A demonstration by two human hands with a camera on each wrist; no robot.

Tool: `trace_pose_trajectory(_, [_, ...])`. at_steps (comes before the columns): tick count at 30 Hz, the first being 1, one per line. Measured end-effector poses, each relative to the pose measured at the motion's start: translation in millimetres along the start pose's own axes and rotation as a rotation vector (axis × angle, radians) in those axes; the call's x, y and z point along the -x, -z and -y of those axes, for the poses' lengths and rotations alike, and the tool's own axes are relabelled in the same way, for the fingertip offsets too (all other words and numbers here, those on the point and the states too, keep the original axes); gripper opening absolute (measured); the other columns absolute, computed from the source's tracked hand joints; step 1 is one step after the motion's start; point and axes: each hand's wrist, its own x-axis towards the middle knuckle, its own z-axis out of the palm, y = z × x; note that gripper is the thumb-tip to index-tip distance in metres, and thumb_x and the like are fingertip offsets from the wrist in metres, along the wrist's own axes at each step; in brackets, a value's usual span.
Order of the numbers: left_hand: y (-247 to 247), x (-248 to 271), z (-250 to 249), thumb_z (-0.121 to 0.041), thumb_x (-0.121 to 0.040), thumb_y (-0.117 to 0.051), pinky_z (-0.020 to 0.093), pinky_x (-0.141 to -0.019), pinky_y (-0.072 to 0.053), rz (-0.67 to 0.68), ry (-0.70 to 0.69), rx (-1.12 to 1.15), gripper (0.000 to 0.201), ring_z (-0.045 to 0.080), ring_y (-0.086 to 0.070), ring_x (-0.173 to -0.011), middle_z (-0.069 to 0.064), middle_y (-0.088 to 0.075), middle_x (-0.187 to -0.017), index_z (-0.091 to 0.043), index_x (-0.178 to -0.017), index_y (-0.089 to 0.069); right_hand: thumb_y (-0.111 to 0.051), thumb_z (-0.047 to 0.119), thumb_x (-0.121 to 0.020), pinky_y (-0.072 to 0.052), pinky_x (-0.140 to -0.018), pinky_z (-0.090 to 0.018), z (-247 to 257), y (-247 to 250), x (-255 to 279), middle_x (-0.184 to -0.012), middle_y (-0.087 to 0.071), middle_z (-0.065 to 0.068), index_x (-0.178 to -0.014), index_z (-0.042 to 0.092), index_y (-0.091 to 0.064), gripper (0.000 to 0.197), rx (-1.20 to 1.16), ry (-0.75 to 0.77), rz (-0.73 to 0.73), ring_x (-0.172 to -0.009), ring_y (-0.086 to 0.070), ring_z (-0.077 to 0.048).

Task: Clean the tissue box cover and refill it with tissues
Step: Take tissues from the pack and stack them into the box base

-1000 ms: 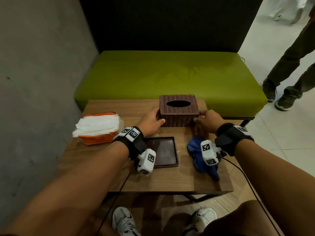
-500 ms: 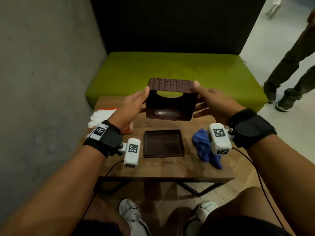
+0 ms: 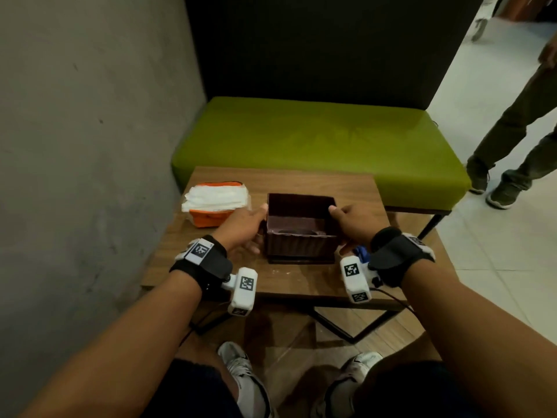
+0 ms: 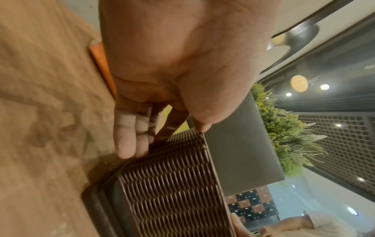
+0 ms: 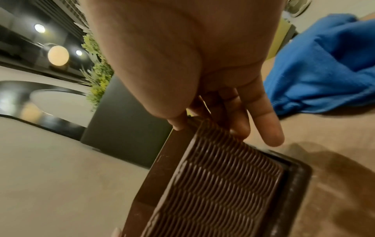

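Observation:
The dark brown woven tissue box cover [image 3: 301, 245] stands upside down, open side up, on its flat base tray [image 3: 301, 261] on the wooden table [image 3: 301, 280]. My left hand [image 3: 244, 227] pinches its left wall, thumb on the rim and fingers [image 4: 125, 141] against the weave [image 4: 172, 184]. My right hand [image 3: 352, 224] pinches the right wall the same way, fingers [image 5: 267, 125] outside on the weave [image 5: 213, 184]. An orange pack of white tissues [image 3: 215, 200] lies at the left. The inside of the cover looks empty.
A blue cloth [image 3: 361, 253] lies behind my right wrist, close beside the tray [image 5: 298, 173]. A green bench [image 3: 316, 140] runs along the table's far edge, a grey wall stands on the left, and a person's legs [image 3: 512, 140] are at the right.
The cover was held in the air, tilted. Both hands have now turned it open side up and lowered it onto the base tray nearer me.

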Motion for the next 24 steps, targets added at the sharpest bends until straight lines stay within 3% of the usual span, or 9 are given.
trace_pose_trajectory(2, [-5.3,-2.4,7.1,-0.056,-0.110,-0.041,0.029,-0.043,-0.055,-0.004,0.069,-0.013,0.056,0.026,-0.071,-0.060,0.021,-0.076,-0.101,-0.010,-0.119,-0.071,-0.042,0.038,-0.111,-0.064,-0.061,-0.046,-5.6,-3.4,-4.2,-0.082,-0.058,-0.015,-0.118,-0.005,-0.060,0.047,0.013,-0.024,0.009,-0.071,-0.068,-0.033])
trace_pose_trajectory(3, [-7.4,-3.9,9.5,-0.058,-0.109,-0.040,0.031,-0.045,-0.057,-0.006,0.087,-0.022,0.058,0.030,-0.072,-0.058,0.019,-0.076,-0.095,-0.011,-0.118,-0.071,-0.043,0.037,-0.111,-0.064,-0.065,-0.052,-7.5,-4.1,-5.4,-0.082,-0.058,-0.016,-0.117,-0.005,-0.060,0.046,0.025,-0.021,0.005,-0.073,-0.069,-0.036])
trace_pose_trajectory(5, [-9.5,-7.8,12.9,-0.064,-0.107,-0.040,0.052,-0.069,-0.066,0.003,0.103,-0.023,0.063,0.045,-0.077,-0.076,0.019,-0.079,-0.093,-0.011,-0.114,-0.073,-0.043,0.038,-0.110,-0.063,-0.070,-0.060,-8.8,-4.4,-7.6,-0.084,-0.061,-0.019,-0.115,-0.003,-0.060,0.045,0.058,-0.009,-0.017,-0.080,-0.071,-0.043])
trace_pose_trajectory(7, [-9.6,-8.0,12.6,-0.064,-0.106,-0.040,0.065,-0.086,-0.062,0.004,0.101,-0.028,0.063,0.049,-0.077,-0.094,0.019,-0.080,-0.097,-0.012,-0.113,-0.074,-0.043,0.039,-0.110,-0.062,-0.071,-0.062,-9.3,-4.9,-9.7,-0.089,-0.066,-0.023,-0.112,-0.001,-0.060,0.043,0.085,0.006,-0.032,-0.081,-0.072,-0.045])
trace_pose_trajectory(9, [-9.0,-9.6,12.1,-0.063,-0.107,-0.040,0.063,-0.086,-0.062,0.018,0.108,-0.030,0.061,0.047,-0.077,-0.097,0.018,-0.081,-0.098,-0.012,-0.114,-0.074,-0.043,0.039,-0.110,-0.063,-0.069,-0.060,-10.3,-4.6,-10.9,-0.089,-0.067,-0.022,-0.108,0.002,-0.059,0.040,0.108,0.019,-0.038,-0.079,-0.073,-0.044])
trace_pose_trajectory(12, [-6.3,-10.1,14.0,-0.059,-0.109,-0.040,0.050,-0.075,-0.065,0.023,0.097,-0.029,0.060,0.040,-0.078,-0.096,0.019,-0.080,-0.103,-0.011,-0.117,-0.075,-0.044,0.041,-0.109,-0.064,-0.066,-0.057,-14.0,-4.1,-13.0,-0.085,-0.068,-0.021,-0.105,0.003,-0.059,0.040,0.131,0.027,-0.039,-0.073,-0.074,-0.041])
trace_pose_trajectory(17, [-5.0,-7.8,17.9,-0.065,-0.105,-0.043,0.065,-0.086,-0.062,0.035,0.087,-0.043,0.058,0.046,-0.078,-0.094,0.016,-0.082,-0.096,-0.018,-0.111,-0.077,-0.047,0.045,-0.107,-0.063,-0.056,-0.042,-19.4,-2.5,-16.1,-0.081,-0.068,-0.016,-0.103,0.003,-0.060,0.044,0.143,0.012,-0.039,-0.064,-0.072,-0.035])
trace_pose_trajectory(21, [-2.4,-4.7,17.7,-0.059,-0.108,-0.045,0.057,-0.082,-0.065,0.026,0.041,-0.045,0.053,0.039,-0.079,-0.093,0.016,-0.080,-0.105,-0.015,-0.117,-0.076,-0.047,0.052,-0.106,-0.056,-0.050,-0.033,-18.9,-2.6,-16.3,-0.084,-0.071,-0.013,-0.101,0.006,-0.062,0.048,0.139,-0.028,-0.042,-0.061,-0.071,-0.027])
trace_pose_trajectory(24, [2.4,-2.3,20.1,-0.057,-0.107,-0.049,0.052,-0.078,-0.065,0.043,0.026,-0.042,0.050,0.037,-0.079,-0.092,0.016,-0.078,-0.110,-0.016,-0.116,-0.075,-0.047,0.055,-0.104,-0.056,-0.055,-0.034,-17.6,-1.9,-15.6,-0.080,-0.069,-0.012,-0.094,0.007,-0.062,0.051,0.139,-0.030,-0.081,-0.062,-0.070,-0.028])
